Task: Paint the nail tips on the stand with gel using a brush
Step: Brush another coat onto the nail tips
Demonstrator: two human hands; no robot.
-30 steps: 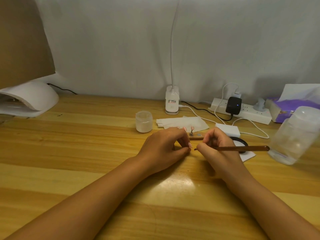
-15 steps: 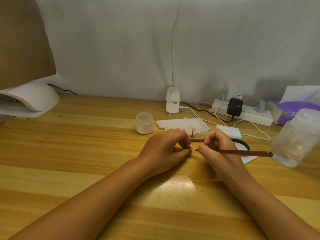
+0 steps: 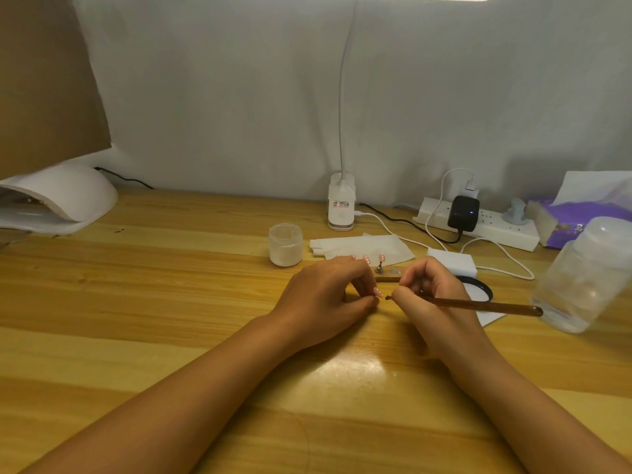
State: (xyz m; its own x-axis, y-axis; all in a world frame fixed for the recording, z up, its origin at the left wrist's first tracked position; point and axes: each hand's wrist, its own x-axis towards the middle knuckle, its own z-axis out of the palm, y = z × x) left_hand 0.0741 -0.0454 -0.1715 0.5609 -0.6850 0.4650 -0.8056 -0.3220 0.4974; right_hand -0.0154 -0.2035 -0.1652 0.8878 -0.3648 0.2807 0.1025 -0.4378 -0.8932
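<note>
My left hand [image 3: 328,295] pinches a small pink nail tip [image 3: 377,291] between thumb and fingers, low over the wooden table. My right hand [image 3: 431,295] grips a brown brush [image 3: 478,306], whose dark tip points left and sits just right of the nail tip. Behind my hands lies the wooden stand [image 3: 388,278] with several pink nail tips [image 3: 382,257] on small posts; my left hand hides most of it. A black-rimmed gel pot [image 3: 478,289] shows behind my right hand.
A frosted jar [image 3: 285,244] and white paper wipes [image 3: 362,246] lie behind the stand. A white curing lamp [image 3: 58,200] sits far left. A desk lamp base [image 3: 341,206], power strip [image 3: 478,224], tissue box [image 3: 581,217] and clear plastic bottle [image 3: 588,275] stand along the back and right.
Both hands stay in the same pose with the brush tip beside the held nail tip. Only the camera view has shifted slightly.
</note>
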